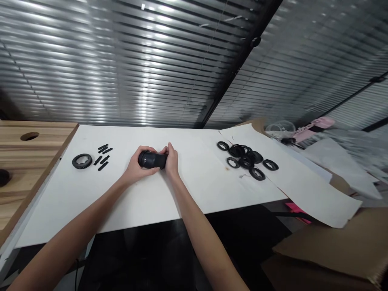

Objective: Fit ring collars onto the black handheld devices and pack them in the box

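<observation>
Gripping a black lens-like cylinder (152, 160), curling the left hand (135, 166) around one end and the right hand (172, 161) around the other. Holding it close over the white tabletop (200, 178), unclear whether touching. Near short black strips (104, 159) on the left, with a notched black ring (81, 165) beyond them. Well apart from a cluster of black rings (236, 151) on the right, partly over a white sheet (303, 178).

Silvery slatted blinds (91, 60) behind wht tbl (200, 182); wood surf. (39, 155) at L.
</observation>
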A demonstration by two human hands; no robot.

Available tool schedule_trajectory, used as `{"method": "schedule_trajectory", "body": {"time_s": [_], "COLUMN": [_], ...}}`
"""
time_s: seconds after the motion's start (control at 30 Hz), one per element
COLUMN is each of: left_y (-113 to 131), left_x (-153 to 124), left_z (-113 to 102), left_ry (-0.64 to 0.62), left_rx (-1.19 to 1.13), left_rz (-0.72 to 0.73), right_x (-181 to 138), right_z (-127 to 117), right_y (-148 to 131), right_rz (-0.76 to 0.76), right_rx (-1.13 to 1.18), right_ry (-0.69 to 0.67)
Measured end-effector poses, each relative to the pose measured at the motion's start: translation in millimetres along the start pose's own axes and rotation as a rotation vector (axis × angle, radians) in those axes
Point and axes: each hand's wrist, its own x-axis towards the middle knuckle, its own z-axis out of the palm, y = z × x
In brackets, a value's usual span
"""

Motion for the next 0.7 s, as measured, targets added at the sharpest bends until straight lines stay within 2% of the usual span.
{"method": "schedule_trajectory", "body": {"time_s": [0.17, 0.43, 0.53, 0.6, 0.7], "left_y": [3.4, 7.8, 8.0, 8.3, 6.6], "left_x": [-2.8, -8.9, -10.6, -10.4, -7.0], "left_z": [3.8, 5.2, 4.4, 3.1, 0.5], "left_ry": [-0.019, -0.027, -0.035, -0.043, -0.097], "left_rx": [0.011, 0.082, 0.101, 0.107, 0.09], "left_rz": [-0.034, 0.001, 0.027, -0.01, -0.184], "right_x": [2.8, -3.8, -4.1, -3.2, 1.0], "right_z": [0.9, 2.5, 3.4, 3.2, -0.1], "right_y": [3.4, 3.3, 2.8, 1.9, -0.6], "right_rz": [0.054, -0.072, -0.109, -0.12, -0.173], "right_rx": [0.057, 0.101, 0.125, 0.154, 0.219], "right_ry": [0.001, -0.088, -0.068, -0.047, 0.012]}}
